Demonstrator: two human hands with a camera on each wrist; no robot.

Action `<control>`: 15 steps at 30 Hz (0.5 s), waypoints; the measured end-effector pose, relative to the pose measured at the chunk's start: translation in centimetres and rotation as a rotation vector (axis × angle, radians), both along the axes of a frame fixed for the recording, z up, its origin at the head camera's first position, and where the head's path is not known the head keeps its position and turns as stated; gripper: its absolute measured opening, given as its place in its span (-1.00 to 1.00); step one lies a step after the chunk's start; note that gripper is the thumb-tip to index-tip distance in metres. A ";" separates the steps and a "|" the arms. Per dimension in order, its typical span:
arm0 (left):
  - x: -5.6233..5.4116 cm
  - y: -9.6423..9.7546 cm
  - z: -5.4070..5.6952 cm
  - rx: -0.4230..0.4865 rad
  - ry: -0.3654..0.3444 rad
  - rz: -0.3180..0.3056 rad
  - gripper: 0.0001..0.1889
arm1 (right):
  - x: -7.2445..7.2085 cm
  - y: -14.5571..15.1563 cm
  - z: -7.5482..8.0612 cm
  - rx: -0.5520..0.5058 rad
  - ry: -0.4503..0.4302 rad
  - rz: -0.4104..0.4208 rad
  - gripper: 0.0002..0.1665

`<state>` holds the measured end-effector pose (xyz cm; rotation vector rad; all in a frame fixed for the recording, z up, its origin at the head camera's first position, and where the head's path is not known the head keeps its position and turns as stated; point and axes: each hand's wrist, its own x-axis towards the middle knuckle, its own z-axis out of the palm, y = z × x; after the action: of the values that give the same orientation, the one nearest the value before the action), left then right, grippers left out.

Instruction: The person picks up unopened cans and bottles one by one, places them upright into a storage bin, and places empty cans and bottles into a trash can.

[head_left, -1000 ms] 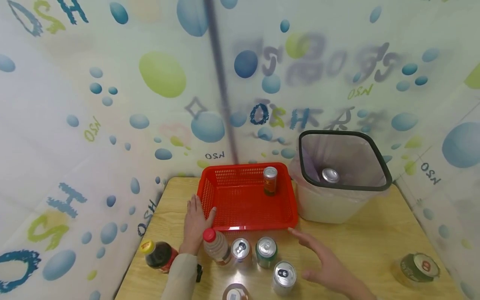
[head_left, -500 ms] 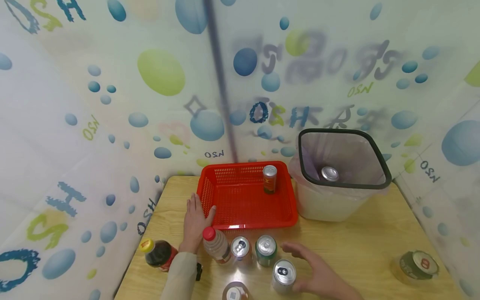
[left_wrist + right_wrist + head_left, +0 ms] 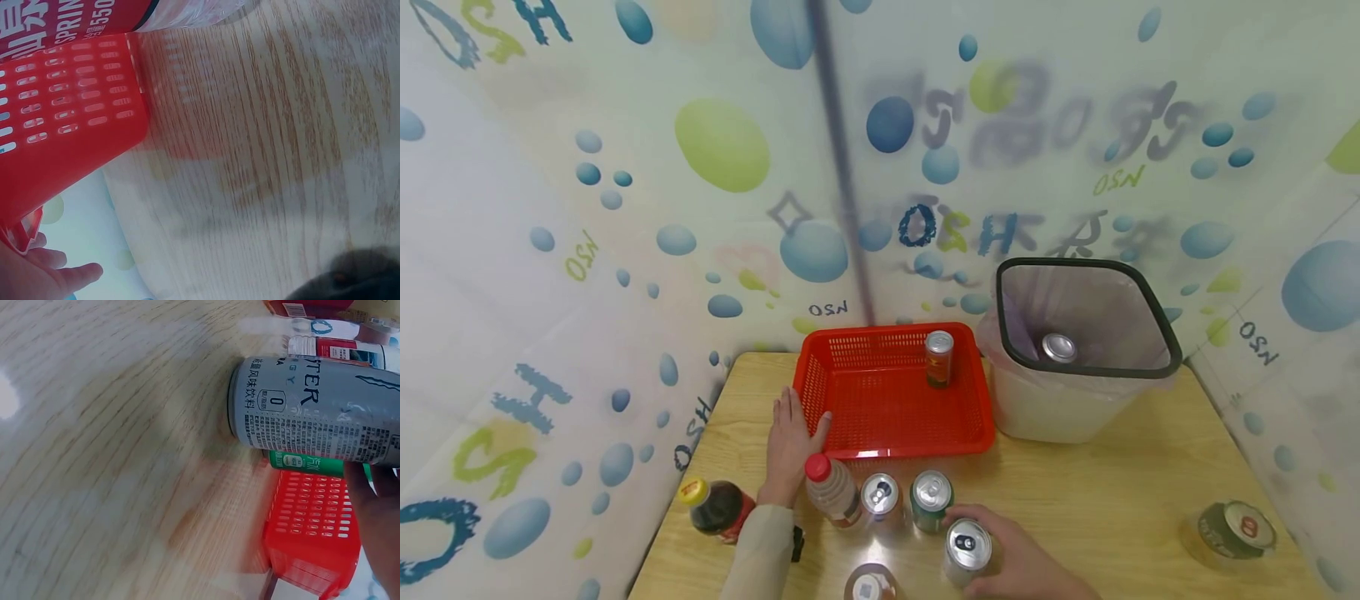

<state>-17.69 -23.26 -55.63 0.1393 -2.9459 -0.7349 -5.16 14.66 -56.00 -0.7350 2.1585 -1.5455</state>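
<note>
My right hand (image 3: 1018, 554) curls round a silver drink can (image 3: 967, 550), with fingers at its far side and thumb at its near side. Large in the right wrist view, the silver can (image 3: 312, 406) carries dark lettering. Just behind it stands a green can (image 3: 932, 500). My left hand (image 3: 790, 442) rests with straight fingers on the left rim of a red plastic basket (image 3: 880, 455); some fingertips (image 3: 87, 274) show past the rim in the left wrist view. Inside the basket stands an orange-brown can (image 3: 939, 360).
A red-capped bottle (image 3: 833, 492) and another can (image 3: 881, 497) stand before the basket. A yellow-capped dark bottle (image 3: 718, 510) is at left, another bottle (image 3: 870, 587) at the near edge. Right of the basket stands a lined bin (image 3: 1052, 417) holding a can (image 3: 1060, 347); a green can (image 3: 1236, 531) is far right.
My right hand has moved left and nearer, from beside the basket's front right corner to round the silver can. The left hand has stayed on the basket rim.
</note>
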 end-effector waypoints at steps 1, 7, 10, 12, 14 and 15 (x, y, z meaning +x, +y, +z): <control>0.0 0.0 0.0 -0.002 0.005 0.000 -0.04 | 0.0 -0.1 -0.1 -0.010 -0.006 0.000 -0.08; 0.1 0.0 -0.1 0.011 -0.004 0.000 -0.04 | 0.0 -0.9 -0.4 -0.023 0.002 -0.013 -0.20; 0.1 0.1 -0.1 0.025 -0.008 -0.001 -0.04 | 0.0 -1.2 -0.1 -0.005 -0.035 -0.029 -0.35; 0.1 0.1 0.0 0.032 -0.013 0.001 -0.03 | -0.1 -1.3 0.0 0.006 -0.047 -0.036 -0.44; 0.1 0.1 -0.1 0.034 -0.012 0.002 -0.03 | -0.2 -1.4 0.0 -0.002 -0.032 -0.034 -0.48; 0.1 0.1 -0.1 0.036 -0.012 0.002 -0.03 | -0.2 -1.4 -0.1 -0.014 -0.009 -0.030 -0.49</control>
<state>-17.58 -23.18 -55.68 0.1498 -2.9443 -0.7896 -5.37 13.25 -56.06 -0.7021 2.1636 -1.5771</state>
